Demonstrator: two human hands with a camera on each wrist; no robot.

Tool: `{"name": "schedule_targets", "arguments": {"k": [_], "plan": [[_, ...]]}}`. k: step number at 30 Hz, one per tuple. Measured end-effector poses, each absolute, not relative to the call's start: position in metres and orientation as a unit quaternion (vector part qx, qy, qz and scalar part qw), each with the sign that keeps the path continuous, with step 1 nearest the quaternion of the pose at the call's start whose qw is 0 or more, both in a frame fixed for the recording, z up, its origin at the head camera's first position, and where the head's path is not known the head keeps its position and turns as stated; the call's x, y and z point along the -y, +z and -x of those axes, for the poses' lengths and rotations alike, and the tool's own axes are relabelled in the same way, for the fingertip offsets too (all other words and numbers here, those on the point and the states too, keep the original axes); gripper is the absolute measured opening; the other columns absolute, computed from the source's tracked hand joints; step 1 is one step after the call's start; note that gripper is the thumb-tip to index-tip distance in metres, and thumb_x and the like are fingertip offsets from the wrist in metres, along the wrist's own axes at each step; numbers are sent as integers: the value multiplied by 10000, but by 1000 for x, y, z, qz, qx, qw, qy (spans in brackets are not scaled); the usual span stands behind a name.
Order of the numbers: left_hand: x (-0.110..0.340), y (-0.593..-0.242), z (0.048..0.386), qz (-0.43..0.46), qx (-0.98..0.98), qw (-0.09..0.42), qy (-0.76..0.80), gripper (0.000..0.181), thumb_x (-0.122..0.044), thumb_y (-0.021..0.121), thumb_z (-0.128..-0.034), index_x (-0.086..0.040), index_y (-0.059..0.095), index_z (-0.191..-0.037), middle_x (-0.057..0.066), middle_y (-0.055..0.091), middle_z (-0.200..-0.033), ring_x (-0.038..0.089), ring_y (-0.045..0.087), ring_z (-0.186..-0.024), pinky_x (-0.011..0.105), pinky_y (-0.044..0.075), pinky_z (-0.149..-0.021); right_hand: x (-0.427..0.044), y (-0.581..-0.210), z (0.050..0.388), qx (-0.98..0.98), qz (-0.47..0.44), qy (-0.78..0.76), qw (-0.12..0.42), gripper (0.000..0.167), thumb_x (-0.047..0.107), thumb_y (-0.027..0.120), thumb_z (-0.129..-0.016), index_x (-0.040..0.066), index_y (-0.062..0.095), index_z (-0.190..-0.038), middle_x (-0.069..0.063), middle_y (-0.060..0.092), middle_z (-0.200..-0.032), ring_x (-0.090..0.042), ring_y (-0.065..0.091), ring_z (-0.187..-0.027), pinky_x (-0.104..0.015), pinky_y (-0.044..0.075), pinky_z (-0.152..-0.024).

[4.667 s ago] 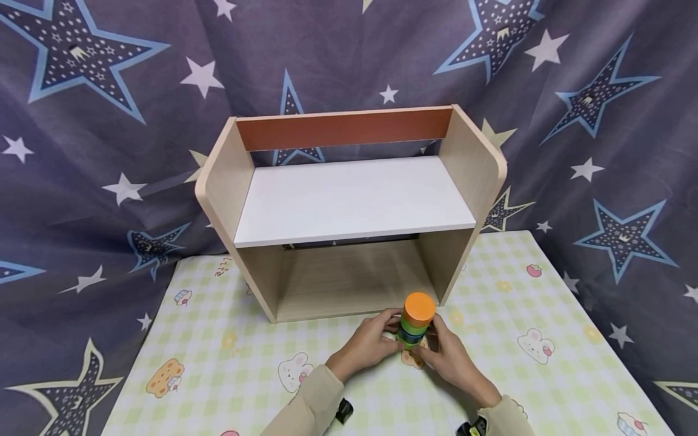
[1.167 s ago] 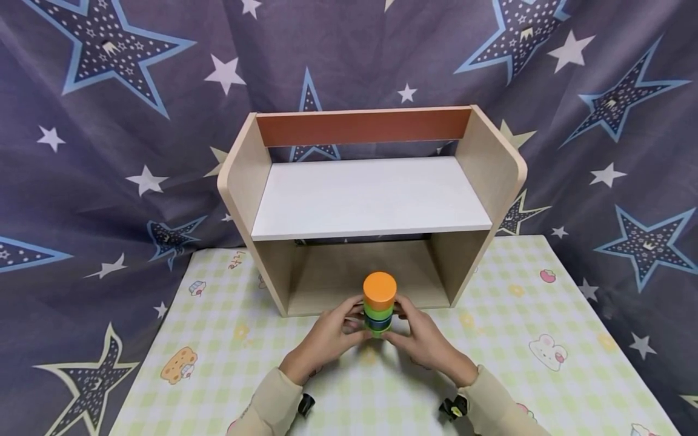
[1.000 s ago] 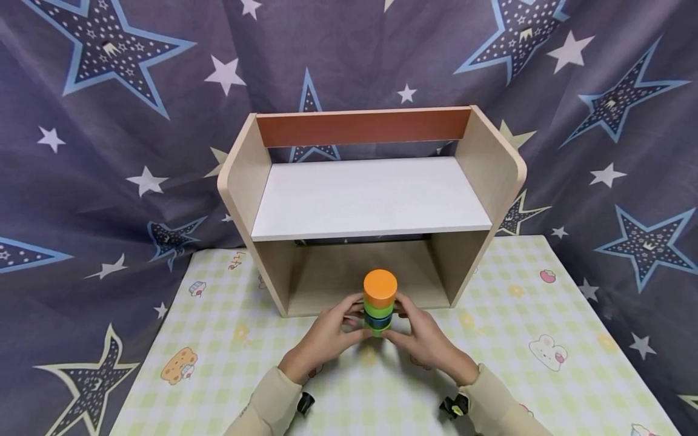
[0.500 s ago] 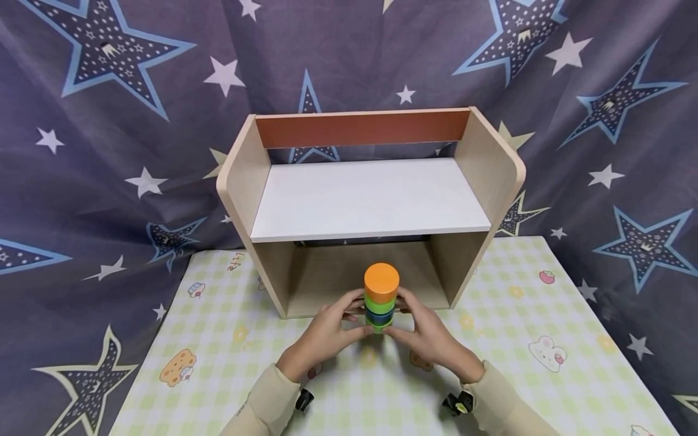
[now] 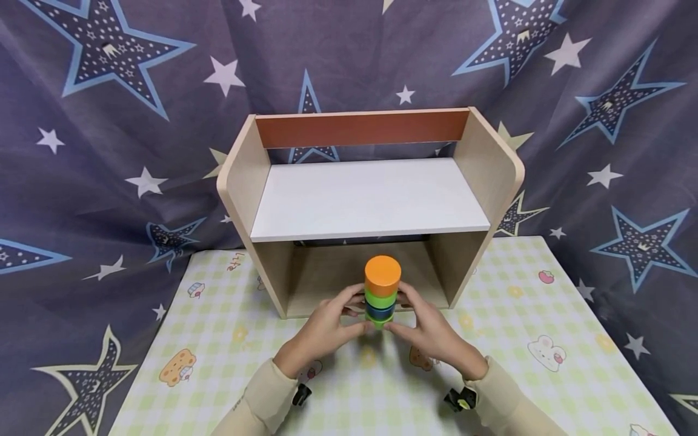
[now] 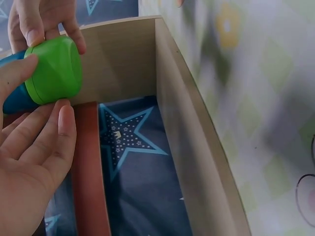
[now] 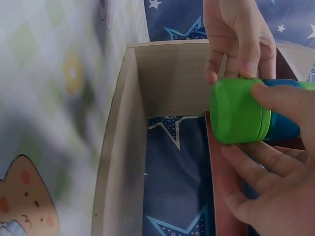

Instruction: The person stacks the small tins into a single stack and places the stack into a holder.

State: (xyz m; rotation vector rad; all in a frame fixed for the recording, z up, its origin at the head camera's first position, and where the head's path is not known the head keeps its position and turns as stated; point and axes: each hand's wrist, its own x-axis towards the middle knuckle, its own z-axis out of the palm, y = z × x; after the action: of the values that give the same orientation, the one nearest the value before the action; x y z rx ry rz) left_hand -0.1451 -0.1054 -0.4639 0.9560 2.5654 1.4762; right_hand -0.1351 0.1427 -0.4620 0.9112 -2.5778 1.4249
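Observation:
In the head view, an upright stack of round coloured pieces (image 5: 382, 275) has an orange top above green, dark blue and green bands. It is held just above the table, before the shelf. My left hand (image 5: 322, 330) grips its left side and my right hand (image 5: 433, 327) its right side, thumbs low at the front. Fingers behind the stack are partly hidden. In the left wrist view, the green bottom piece (image 6: 55, 70) shows beside my left thumb, its end apart from the tablecloth. The right wrist view shows that green piece (image 7: 238, 110) between both hands.
A wooden two-level shelf (image 5: 371, 200) with a white board and reddish-brown back rail stands right behind the hands. The table has a green checked cloth (image 5: 218, 387). A dark star-patterned curtain (image 5: 65, 200) hangs around the back and sides.
Over the last second both hands have raised the stack a little, and its orange top looks larger. Compared with the earliest frame, the stack sits further left, before the shelf's middle.

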Motion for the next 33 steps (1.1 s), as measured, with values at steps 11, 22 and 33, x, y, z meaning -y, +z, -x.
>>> {"name": "schedule_targets", "arguments": {"k": [11, 22, 33], "plan": [[103, -447, 144, -309, -824, 1, 474, 688, -240, 794, -890, -165, 447, -1479, 17, 645, -1303, 100, 625, -1120, 359, 564, -878, -145, -446, 134, 833, -299, 464, 36, 811, 163, 804, -878, 187, 324, -1532, -7, 579, -1352, -151, 584, -1197, -494, 497, -977], [103, -433, 146, -331, -815, -15, 474, 680, -252, 781, -900, -145, 445, -1482, 35, 654, -1289, 152, 653, -1085, 379, 573, -859, -147, -432, 136, 829, -324, 451, 72, 829, 127, 813, -864, 145, 324, -1534, -29, 622, -1319, -158, 613, -1164, -427, 519, -961], [102, -420, 150, -354, -807, -34, 471, 683, -233, 783, -901, -159, 437, -1486, 5, 658, -1283, 92, 630, -1109, 365, 569, -861, -151, -420, 137, 824, -335, 450, 75, 834, 116, 793, -882, 171, 299, -1551, 2, 633, -1287, -156, 610, -1156, -450, 515, -951]]}}
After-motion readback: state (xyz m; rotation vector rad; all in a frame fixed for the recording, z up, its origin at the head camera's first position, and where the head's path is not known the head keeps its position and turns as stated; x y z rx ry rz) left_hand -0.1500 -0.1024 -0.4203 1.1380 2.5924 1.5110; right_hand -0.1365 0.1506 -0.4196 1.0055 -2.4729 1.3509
